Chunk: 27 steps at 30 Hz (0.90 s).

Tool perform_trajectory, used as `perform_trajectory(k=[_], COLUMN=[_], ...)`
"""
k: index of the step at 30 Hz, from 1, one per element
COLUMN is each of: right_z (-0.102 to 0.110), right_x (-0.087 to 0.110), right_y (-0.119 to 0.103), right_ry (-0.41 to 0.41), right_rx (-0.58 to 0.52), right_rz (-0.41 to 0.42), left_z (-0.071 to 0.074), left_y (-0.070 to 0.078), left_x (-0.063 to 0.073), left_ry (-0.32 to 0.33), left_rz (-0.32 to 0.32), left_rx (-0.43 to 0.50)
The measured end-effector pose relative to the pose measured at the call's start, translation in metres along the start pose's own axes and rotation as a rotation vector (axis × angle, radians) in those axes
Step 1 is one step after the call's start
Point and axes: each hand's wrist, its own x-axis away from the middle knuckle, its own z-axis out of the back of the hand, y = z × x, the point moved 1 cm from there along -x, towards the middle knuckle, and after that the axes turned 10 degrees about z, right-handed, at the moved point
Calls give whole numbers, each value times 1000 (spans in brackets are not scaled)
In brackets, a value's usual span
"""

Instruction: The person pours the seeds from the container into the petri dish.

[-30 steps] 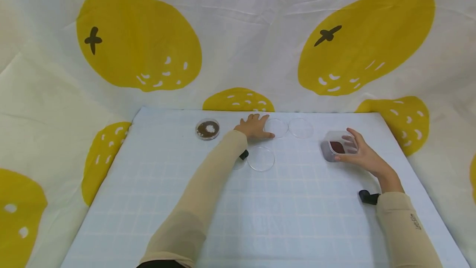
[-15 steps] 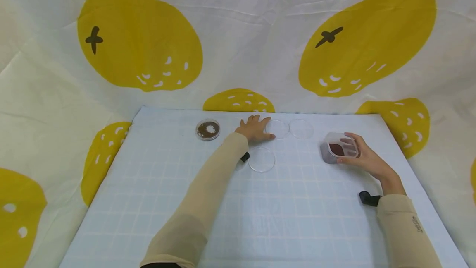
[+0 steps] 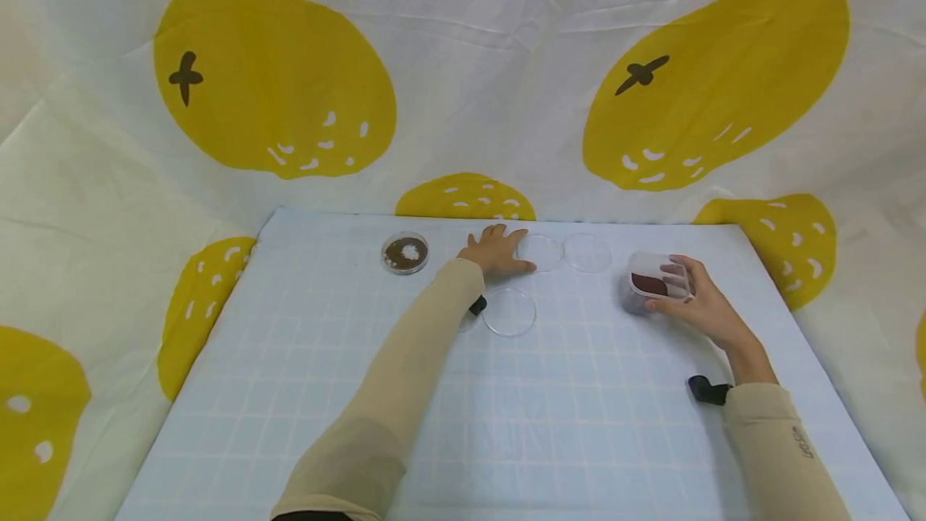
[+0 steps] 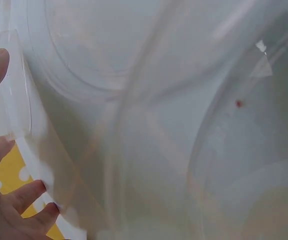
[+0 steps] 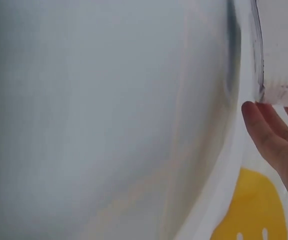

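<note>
My left hand (image 3: 495, 252) rests at the far side of the table with its fingers spread. Its thumb and index finger lie at the left rim of a clear petri dish (image 3: 541, 252); the left wrist view shows the fingertips right at the dish's side wall (image 4: 16, 85). At the right, my right hand (image 3: 705, 308) grips a clear plastic tub (image 3: 633, 296) between thumb and fingers. Dark reddish-brown powder (image 3: 649, 285) lies in the tub, whose mouth leans toward me. In the right wrist view, only fingers (image 5: 264, 131) and a corner of the tub (image 5: 284, 65) show.
A second clear dish (image 3: 587, 253) sits next to the first one. Nearer to me lies another clear dish (image 3: 510, 313), beside one partly hidden by the left sleeve (image 3: 405, 360). At the far left stands a petri dish (image 3: 405, 272) holding brown material with a white patch.
My right hand has shifted slightly left with the tub, and the tub's tilt has changed a little. The left hand keeps its place at the dish.
</note>
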Motion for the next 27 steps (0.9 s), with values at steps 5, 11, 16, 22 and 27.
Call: perform_trajectory(k=[5,11,16,22,27], right_z=[-6,-14,-20,-25,-32], right_x=[-5,-16,-28,-43,-55], right_y=[-10,-19,-27,-33,-37], right_ry=[71,148,191,203,200], right_rx=[6,29,85,152,211], right_rz=[-4,37,83,141,175], left_z=[-2,-4,-4,-3,-4], left_y=[-1,-3,-3,-3,-2], left_x=[-4,-8,-10,-10,-10], left_ry=[-12,-22,-30,-26,-35], left_rz=[12,16,17,13,26], left_rx=[1,21,25,30,24])
